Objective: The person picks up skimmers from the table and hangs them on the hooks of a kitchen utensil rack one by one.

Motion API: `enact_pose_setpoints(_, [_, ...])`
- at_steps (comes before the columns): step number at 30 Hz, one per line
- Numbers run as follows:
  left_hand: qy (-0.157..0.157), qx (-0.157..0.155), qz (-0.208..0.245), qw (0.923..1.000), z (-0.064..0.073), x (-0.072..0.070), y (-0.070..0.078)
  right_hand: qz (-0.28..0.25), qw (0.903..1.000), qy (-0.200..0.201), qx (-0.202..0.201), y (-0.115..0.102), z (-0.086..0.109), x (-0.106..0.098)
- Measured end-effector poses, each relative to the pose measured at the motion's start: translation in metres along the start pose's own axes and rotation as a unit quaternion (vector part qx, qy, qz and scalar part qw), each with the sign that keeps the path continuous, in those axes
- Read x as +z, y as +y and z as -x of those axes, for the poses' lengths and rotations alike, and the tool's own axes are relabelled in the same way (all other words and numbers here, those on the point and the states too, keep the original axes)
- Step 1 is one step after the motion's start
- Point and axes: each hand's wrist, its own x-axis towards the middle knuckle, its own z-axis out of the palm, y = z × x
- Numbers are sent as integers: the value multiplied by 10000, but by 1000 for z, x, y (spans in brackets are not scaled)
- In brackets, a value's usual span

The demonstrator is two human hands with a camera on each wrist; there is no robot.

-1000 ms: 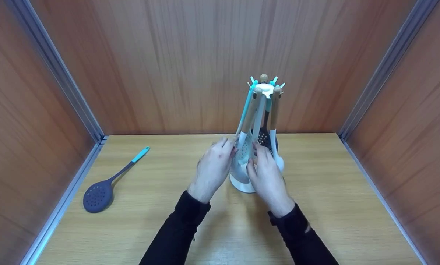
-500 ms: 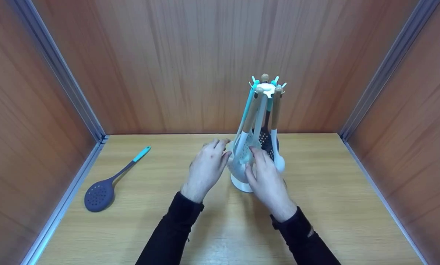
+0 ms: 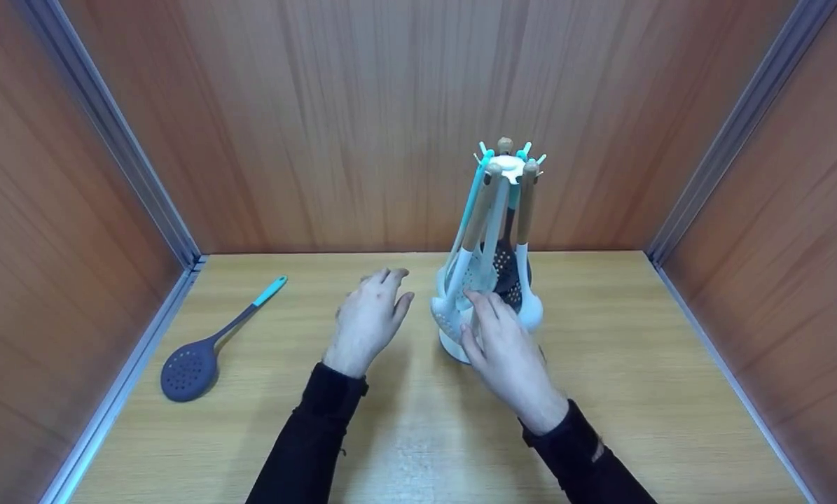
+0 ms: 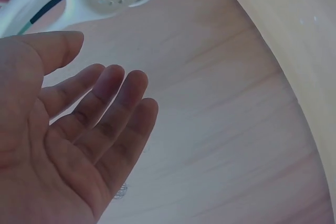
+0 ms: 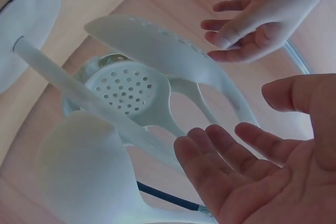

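Note:
A white utensil stand (image 3: pixel 452 348) holds several hanging kitchen tools. At its front left hangs a white skimmer (image 3: pixel 447 316) with a wooden handle; a pale perforated skimmer (image 5: pixel 126 87) hangs behind it. A white ladle (image 3: pixel 530 311), also wooden-handled, is on the right side, with a dark perforated turner (image 3: pixel 506 266) further back. My left hand (image 3: pixel 365 322) is in the air left of the stand, fingers extended and holding nothing. My right hand (image 3: pixel 508 357) is in front of the stand, its loosely bent fingers beside the pole (image 5: pixel 89 93), palm empty in the right wrist view.
On the left of the table (image 3: pixel 250 434) lies a dark skimmer (image 3: pixel 189 371) with a turquoise handle. Wood-patterned panels stand at the back (image 3: pixel 320 126) and both sides, joined by grey metal strips.
My left hand has let go of the hanging tools and pulled away to the left. The white skimmer has swung slightly left. My right hand has shifted a little toward me.

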Motion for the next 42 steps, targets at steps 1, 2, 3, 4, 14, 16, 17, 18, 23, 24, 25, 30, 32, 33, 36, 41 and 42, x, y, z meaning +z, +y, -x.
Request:
enact_pose_setpoints(1, [-28,-47,-23,10000,0,0,-3,67,10000,20,-48,0,1,0])
enact_pose_setpoints(2, [-21,-75,-44,10000,0,1,-6,138,9998,50,-98,0,2,1])
enact_pose_setpoints(3, [-12,-102,-66,9999,0,1,-9,211,9996,70,-147,0,4,2])
enact_pose_setpoints(4, [19,-91,-89,9999,0,2,-12,270,9994,82,-200,-1,5,2])
enact_pose_setpoints(14, [65,-270,-214,9994,0,9,-39,831,9949,-81,-560,-3,17,8])
enact_pose_setpoints(16, [-33,-391,-233,9990,0,9,-45,881,9942,-162,-596,-4,19,8])
enact_pose_setpoints(17, [-76,-447,-231,9987,0,9,-47,892,9939,-190,-613,-5,20,9])
enact_pose_setpoints(18, [-120,-500,-228,9984,0,9,-50,908,9936,-208,-635,-5,21,10])
enact_pose_setpoints(23, [-294,-725,-246,9966,-1,9,-62,1022,9912,-143,-831,-8,28,16])
enact_pose_setpoints(24, [-335,-771,-263,9961,-1,9,-64,1067,9903,-135,-874,-8,29,17])
enact_pose_setpoints(25, [-381,-819,-280,9955,-1,8,-66,1117,9894,-129,-916,-8,30,18])
enact_pose_setpoints(30, [-475,-951,-359,9937,-2,8,-79,1340,9856,-303,-986,-11,34,21])
enact_pose_setpoints(32, [-465,-975,-394,9934,-1,7,-83,1369,9846,-444,-989,-11,36,22])
enact_pose_setpoints(33, [-458,-985,-413,9932,-1,7,-86,1368,9842,-518,-999,-12,37,22])
enact_pose_setpoints(36, [-471,-1013,-453,9927,0,6,-92,1340,9821,-685,-1128,-11,39,26])
enact_pose_setpoints(41, [-508,-1083,-395,9920,0,10,-109,1282,9779,-859,-1411,-8,43,31])
enact_pose_setpoints(42, [-523,-1109,-394,9917,-1,13,-114,1280,9770,-919,-1437,-7,44,32])
